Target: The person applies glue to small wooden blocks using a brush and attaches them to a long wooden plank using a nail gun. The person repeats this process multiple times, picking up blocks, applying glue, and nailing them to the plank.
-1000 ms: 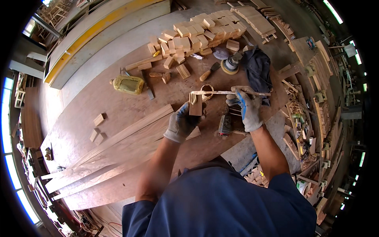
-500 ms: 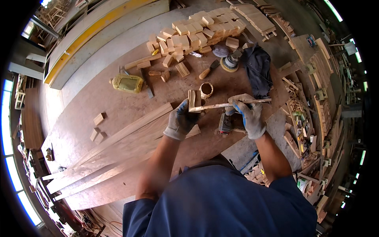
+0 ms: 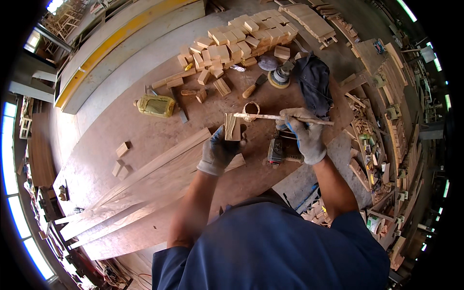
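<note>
Wood is in the left hand (image 3: 217, 150): a small brown block (image 3: 232, 128), lifted over the table (image 3: 106, 145) with its flat face up. The gloved fingers wrap round its low end, so the grip looks snug. The right hand (image 3: 307, 133) pinches a long thin stick (image 3: 270, 116) near its back part, and the stick points across to the left. Its tip is at the top right edge of the block (I cannot tell if it touches or sits just above). A wavy streak (image 3: 232, 124) runs down the face, and it looks like glue to me. A round pot (image 3: 251, 108) stands just past the stick, near the block.

To do this well, I would hold the block flat and still and let only the stick move. Light, slow strokes should spread the wet stuff thin, right out to the edges and corners. Too much in one spot could drip on the glove. It seems wise to keep the block near the pot, so drips fall close by, and to keep the stick's long tail clear of the dark cloth (image 3: 313, 79) by the right hand.
</note>
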`<move>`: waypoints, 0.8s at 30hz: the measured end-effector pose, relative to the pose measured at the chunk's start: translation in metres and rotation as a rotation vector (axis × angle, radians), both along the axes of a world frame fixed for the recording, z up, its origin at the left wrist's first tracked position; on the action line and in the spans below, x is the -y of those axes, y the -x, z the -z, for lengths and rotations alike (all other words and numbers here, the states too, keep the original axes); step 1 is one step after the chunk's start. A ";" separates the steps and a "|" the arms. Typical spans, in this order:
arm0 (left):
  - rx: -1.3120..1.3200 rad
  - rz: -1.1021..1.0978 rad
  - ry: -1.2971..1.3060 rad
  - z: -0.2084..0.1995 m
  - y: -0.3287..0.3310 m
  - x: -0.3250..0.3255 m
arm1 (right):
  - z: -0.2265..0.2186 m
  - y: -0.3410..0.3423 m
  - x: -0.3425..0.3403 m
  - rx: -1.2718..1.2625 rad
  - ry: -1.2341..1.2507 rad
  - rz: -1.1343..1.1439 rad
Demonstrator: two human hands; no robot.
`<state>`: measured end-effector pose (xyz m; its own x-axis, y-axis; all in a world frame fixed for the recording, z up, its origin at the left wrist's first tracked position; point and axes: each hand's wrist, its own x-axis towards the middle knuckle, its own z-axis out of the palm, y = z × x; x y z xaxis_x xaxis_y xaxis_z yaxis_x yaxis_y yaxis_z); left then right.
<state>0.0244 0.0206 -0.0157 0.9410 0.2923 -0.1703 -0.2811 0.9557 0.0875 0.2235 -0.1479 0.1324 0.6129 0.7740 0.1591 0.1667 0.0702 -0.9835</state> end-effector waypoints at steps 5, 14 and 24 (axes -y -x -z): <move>0.081 0.003 0.002 0.014 0.002 -0.005 | -0.012 0.007 0.007 0.097 0.134 -0.164; -0.030 -0.044 0.010 0.005 0.001 -0.007 | -0.009 0.004 0.013 -0.121 0.082 -0.124; -0.066 -0.030 -0.034 0.006 0.010 -0.006 | -0.015 -0.003 -0.002 0.123 0.036 -0.079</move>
<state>0.0144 0.0263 -0.0216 0.9189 0.3270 -0.2209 -0.3022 0.9431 0.1389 0.2265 -0.1455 0.1475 0.5277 0.8253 0.2011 0.2819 0.0533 -0.9580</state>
